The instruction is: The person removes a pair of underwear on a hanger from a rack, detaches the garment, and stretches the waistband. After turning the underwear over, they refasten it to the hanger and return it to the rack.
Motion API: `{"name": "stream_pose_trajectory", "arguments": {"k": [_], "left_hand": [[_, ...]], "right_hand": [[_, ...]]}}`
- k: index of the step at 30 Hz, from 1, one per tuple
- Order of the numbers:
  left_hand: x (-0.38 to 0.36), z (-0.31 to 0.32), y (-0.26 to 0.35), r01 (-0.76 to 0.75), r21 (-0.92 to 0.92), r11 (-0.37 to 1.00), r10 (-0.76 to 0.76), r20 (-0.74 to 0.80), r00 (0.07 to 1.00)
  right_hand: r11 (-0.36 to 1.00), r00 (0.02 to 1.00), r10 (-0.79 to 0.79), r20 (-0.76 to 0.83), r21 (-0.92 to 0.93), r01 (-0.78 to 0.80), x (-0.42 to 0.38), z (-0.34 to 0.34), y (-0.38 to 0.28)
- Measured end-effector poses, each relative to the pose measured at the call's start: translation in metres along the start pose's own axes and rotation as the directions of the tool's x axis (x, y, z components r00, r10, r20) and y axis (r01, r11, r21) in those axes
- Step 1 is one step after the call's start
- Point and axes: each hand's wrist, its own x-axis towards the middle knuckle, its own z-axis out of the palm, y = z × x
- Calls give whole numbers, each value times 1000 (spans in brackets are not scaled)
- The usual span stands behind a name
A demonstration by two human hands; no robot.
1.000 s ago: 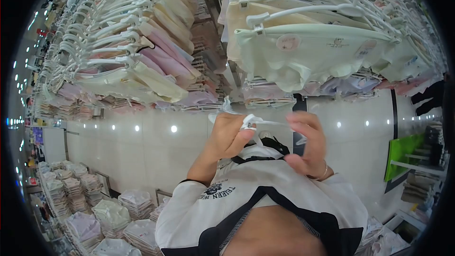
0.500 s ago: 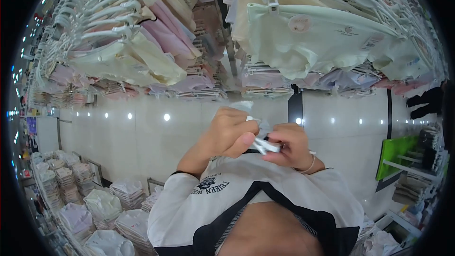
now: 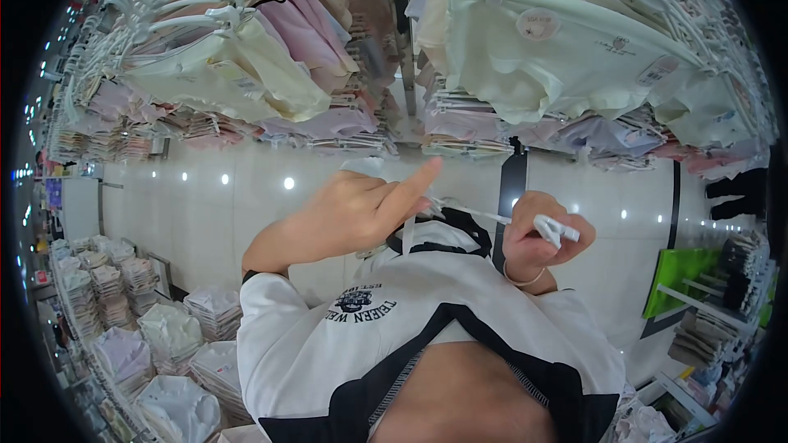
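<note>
In front of my chest, my right hand (image 3: 538, 238) is closed around a white plastic clip hanger (image 3: 556, 231), whose clip end pokes out between thumb and fingers. The hanger's thin bar runs left from the fist toward my other hand. My left hand (image 3: 349, 209) is curled with its index finger stretched out by the bar's far end. A pale white piece (image 3: 364, 166) shows past its knuckles, and a narrow white strip hangs below the fingers; I cannot tell what the left hand grips.
Racks of pastel underwear on white hangers stand ahead, with a pale green pair (image 3: 566, 57) at the right and a cream pair (image 3: 226, 74) at the left. Stacked folded garments (image 3: 172, 332) lie at lower left. A green panel (image 3: 677, 279) and a person's dark-clad legs (image 3: 739, 193) are at right.
My hands have moved apart, the left to the left and the right to the right. The white clip now sits in my right hand, and the hanger's bar shows between the hands.
</note>
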Motion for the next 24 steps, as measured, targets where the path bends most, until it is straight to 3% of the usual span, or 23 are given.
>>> {"name": "stream_pose_trajectory", "arguments": {"k": [2,4,8,14,16,20,24], "left_hand": [[-2,-7,0,-27,-13,1000,27,18,999],[-5,-15,-2,-27,-51,998,30,55,998],[-1,-25,1,-45,-187,981,63,90,994],[-5,-21,-2,36,-241,970,-65,-114,991],[-5,-16,-4,45,-231,972,-86,-170,982],[-11,-15,-9,157,-3,988,-156,-135,978],[-13,-14,-14,201,188,961,-172,-161,972]], "right_hand": [[970,972,233,-32,-61,-234,5,10,-8],[874,876,480,-48,-58,-483,17,20,-16],[706,724,650,233,167,-688,25,20,-12],[700,726,598,341,218,-680,29,23,-9],[742,737,572,360,155,-652,28,27,-7],[869,799,460,388,-9,-495,28,37,-3],[876,809,452,374,-16,-482,26,42,1]]}}
